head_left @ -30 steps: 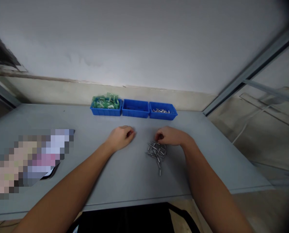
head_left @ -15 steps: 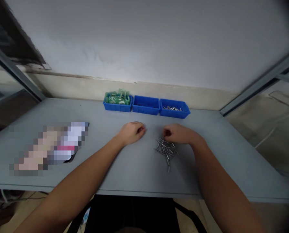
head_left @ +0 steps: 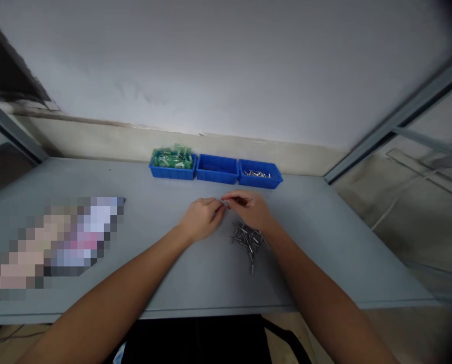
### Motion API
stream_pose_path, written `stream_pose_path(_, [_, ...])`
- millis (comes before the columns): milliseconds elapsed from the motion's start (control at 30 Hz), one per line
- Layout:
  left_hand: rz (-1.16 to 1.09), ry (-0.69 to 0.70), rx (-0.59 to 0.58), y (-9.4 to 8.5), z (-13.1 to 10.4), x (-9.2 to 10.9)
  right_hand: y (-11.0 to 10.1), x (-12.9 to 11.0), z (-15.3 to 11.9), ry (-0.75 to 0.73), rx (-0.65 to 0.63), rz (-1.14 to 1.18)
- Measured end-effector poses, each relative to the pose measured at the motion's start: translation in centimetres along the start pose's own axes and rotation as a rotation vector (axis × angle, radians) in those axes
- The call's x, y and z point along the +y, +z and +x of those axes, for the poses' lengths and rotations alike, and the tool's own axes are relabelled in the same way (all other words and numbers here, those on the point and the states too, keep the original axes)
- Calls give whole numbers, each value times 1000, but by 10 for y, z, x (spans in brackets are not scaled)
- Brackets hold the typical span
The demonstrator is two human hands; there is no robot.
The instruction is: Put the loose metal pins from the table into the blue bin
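Note:
My left hand is closed in a pinch above the grey table, and what its fingertips hold is too small to make out. Close against it, my right hand pinches too, its fingertips meeting those of the left; anything between them is hidden. A loose pile of thin silver metal pins lies on the table just below my right hand, partly covered by the wrist.
Along the wall stand three blue bins: the left bin with green plastic packets, the middle bin, and the right bin with small silver pieces. A blurred-out flat item lies at the left.
My right hand has moved left from above the pin pile and now meets my left hand. The whole view has shifted a little.

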State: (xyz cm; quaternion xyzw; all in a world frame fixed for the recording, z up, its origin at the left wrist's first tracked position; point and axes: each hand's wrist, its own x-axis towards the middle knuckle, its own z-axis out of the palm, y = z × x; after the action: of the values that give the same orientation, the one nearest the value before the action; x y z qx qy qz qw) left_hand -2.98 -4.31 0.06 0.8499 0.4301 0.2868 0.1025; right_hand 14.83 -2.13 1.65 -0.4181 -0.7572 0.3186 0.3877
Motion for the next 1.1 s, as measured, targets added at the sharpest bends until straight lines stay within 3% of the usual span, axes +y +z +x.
stream_pose_path(233, [-29, -138, 154, 0, 1, -3, -8, 4, -1, 60, -40, -17])
stream_pose_path(367, [-63, -202, 224, 0, 1, -3, -23, 21, 6, 118, 142, -157])
stream_pose_path(467, [-69, -202, 197, 1, 1, -4, -39, 41, 11, 90, 295, -396])
stream_pose_path(567, [-67, -186, 170, 2, 1, -5, -52, 61, 14, 46, 349, -588])
stream_pose_path(767, [-37, -202, 125, 0, 1, -6, -58, 83, 14, 35, 273, -712])
stream_pose_path(867, [-28, -223, 100, -2, 1, -7, -58, 82, 14, 12, 256, -716])
stream_pose_path(1033, [-40, -238, 77, -2, 1, -9, -59, 60, 12, -35, 389, -603])
stream_pose_path(1100, [-46, -236, 67, -1, 1, -10, -61, 49, 10, 0, 328, -516])
